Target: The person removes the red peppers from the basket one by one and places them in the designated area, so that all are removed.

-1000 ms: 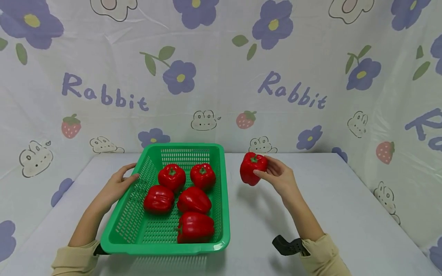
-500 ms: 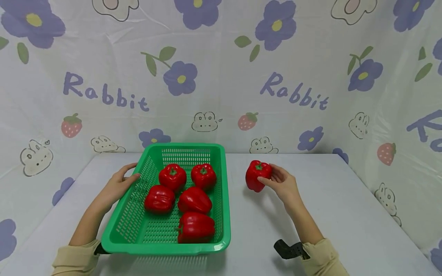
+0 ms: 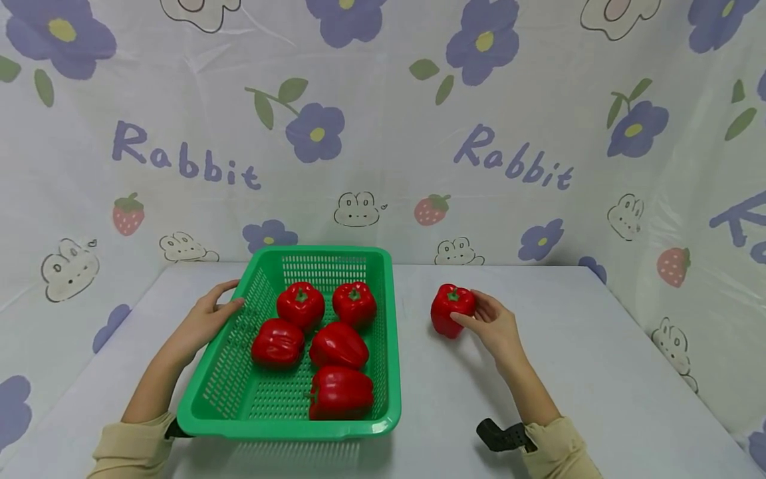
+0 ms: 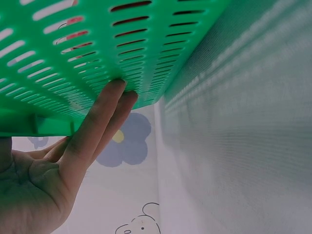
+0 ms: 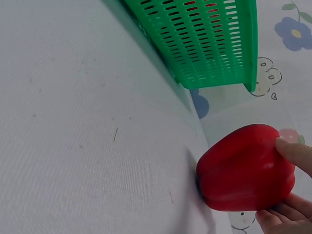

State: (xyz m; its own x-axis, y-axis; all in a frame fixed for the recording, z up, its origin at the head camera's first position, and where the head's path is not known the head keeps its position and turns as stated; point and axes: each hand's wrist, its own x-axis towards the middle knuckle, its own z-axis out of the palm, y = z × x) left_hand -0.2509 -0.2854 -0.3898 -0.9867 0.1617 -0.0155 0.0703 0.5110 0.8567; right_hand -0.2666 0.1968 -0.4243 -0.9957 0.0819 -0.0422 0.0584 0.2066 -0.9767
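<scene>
A green plastic basket (image 3: pixel 391 346) holds several red bell peppers, one of them a pepper (image 3: pixel 341 392) lying on its side near the front. My left hand (image 3: pixel 206 322) grips the basket's left rim, thumb over the top. In the left wrist view the fingers (image 4: pixel 100 122) of that hand lie along the perforated outer wall. To the right of the basket, my right hand (image 3: pixel 493 326) holds another red bell pepper (image 3: pixel 445 313) between thumb and fingers, its stem facing up. In the right wrist view this bell pepper (image 5: pixel 243 168) is at the table surface, its base touching or almost touching.
The white table (image 3: pixel 598 372) extends to the right and front. A printed curtain (image 3: pixel 383 159) with flowers and rabbits stands behind the table and along its sides. A black strap mount (image 3: pixel 503 436) sits at the right wrist.
My right hand has lowered the bell pepper to the table and shifted it slightly right, away from the basket. The left hand and the basket stay in place.
</scene>
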